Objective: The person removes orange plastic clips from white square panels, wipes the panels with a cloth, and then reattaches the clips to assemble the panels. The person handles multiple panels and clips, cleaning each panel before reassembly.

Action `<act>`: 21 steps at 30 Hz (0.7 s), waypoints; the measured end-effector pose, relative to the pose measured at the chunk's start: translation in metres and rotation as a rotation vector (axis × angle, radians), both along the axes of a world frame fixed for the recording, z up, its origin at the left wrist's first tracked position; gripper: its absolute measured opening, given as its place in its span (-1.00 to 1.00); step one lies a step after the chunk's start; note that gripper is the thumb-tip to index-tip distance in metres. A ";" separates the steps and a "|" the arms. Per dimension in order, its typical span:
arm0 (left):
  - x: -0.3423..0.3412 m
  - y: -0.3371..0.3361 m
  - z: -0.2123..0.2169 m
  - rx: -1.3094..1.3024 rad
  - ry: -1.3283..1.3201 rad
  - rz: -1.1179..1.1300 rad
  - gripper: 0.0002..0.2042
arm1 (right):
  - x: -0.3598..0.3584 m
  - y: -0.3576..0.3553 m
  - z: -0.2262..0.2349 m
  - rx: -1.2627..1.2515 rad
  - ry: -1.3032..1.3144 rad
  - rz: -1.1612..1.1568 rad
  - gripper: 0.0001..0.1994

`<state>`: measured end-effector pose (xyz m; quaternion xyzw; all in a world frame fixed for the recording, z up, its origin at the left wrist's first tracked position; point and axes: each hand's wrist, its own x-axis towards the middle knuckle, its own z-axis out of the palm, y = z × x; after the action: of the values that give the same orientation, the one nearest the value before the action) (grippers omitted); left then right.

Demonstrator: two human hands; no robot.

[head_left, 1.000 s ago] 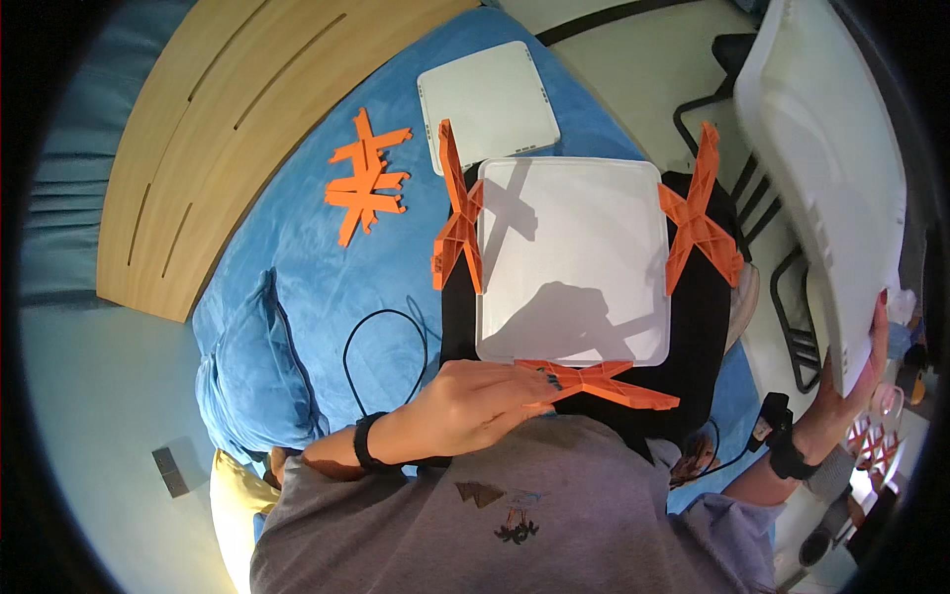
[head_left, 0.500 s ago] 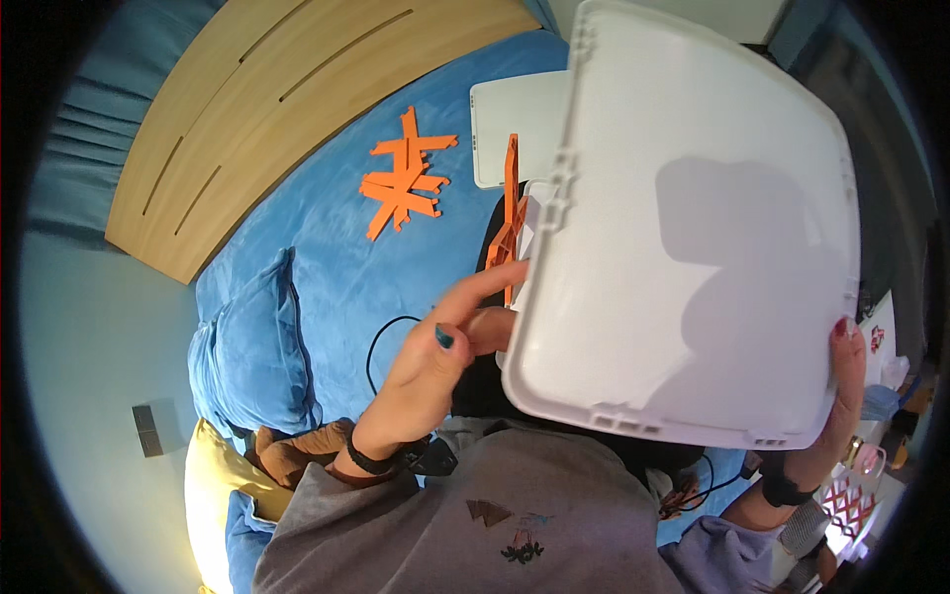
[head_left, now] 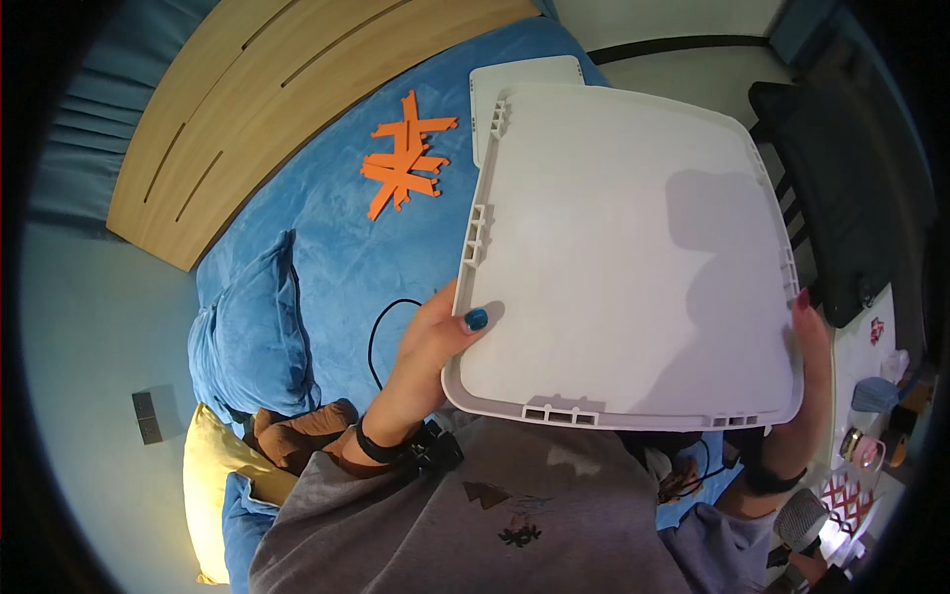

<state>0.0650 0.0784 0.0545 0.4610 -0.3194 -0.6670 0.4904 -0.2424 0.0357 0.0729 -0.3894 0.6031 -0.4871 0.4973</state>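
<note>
A large white plastic panel [head_left: 614, 267] with rounded corners and a raised, slotted rim is held up in front of me, its flat face toward me. My left hand [head_left: 430, 342] grips its left edge, thumb on the face and fingers hidden behind. At the opposite edge my right hand [head_left: 813, 366] is closed on the rim, a fingertip showing. Behind the panel's upper left corner, a second white panel [head_left: 524, 71] lies on the bed. Several orange plastic connector pieces [head_left: 406, 158] lie in a loose, overlapping pile to its left.
The blue bed [head_left: 356, 267] spreads before me, with a wooden headboard [head_left: 247, 109] at the far left. A blue pillow [head_left: 252, 342], a brown plush toy [head_left: 302, 436] and a yellow cushion [head_left: 213, 475] are on the left. A black cable [head_left: 374, 342] loops near my left wrist.
The panel has come down and left, its face turning more squarely toward me. My left hand has taken hold of its left edge. The upright orange piece is now hidden behind it.
</note>
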 end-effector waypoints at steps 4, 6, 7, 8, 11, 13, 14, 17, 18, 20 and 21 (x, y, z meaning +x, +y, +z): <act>-0.005 0.006 -0.008 -0.068 -0.090 0.006 -0.57 | -0.011 -0.001 -0.015 0.149 -0.160 0.125 -0.62; -0.003 0.007 -0.014 -0.054 -0.165 -0.045 -0.63 | -0.015 -0.001 -0.021 0.254 -0.237 0.120 -0.65; -0.001 0.008 -0.017 -0.084 -0.163 -0.076 -0.65 | -0.015 0.000 -0.023 0.236 -0.188 0.168 -0.65; 0.000 0.008 -0.021 -0.097 -0.212 -0.076 -0.69 | -0.015 0.002 -0.025 0.233 -0.157 0.185 -0.64; 0.005 0.009 -0.033 -0.152 -0.248 -0.104 -0.68 | -0.012 0.008 -0.025 0.214 -0.169 0.219 -0.63; 0.008 0.009 -0.038 -0.148 -0.242 -0.091 -0.65 | -0.008 0.012 -0.025 0.181 -0.240 0.219 -0.62; 0.009 0.009 -0.040 -0.159 -0.226 -0.088 -0.64 | -0.006 0.012 -0.024 0.176 -0.219 0.208 -0.62; 0.009 0.011 -0.040 -0.121 -0.181 -0.028 -0.59 | 0.000 0.010 -0.026 0.150 -0.194 0.162 -0.63; 0.009 0.011 -0.038 -0.074 -0.183 -0.047 -0.49 | 0.001 0.008 -0.027 0.157 -0.181 0.164 -0.63; 0.003 0.013 -0.035 -0.105 -0.199 0.005 -0.41 | 0.002 0.004 -0.031 0.179 -0.212 0.155 -0.63; 0.000 0.014 -0.033 -0.132 -0.214 0.031 -0.37 | 0.003 0.002 -0.034 0.182 -0.176 0.152 -0.64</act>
<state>0.0651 0.0926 0.0210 0.5012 -0.4059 -0.5841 0.4929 -0.2398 0.0377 0.0392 -0.3429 0.5679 -0.4236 0.6169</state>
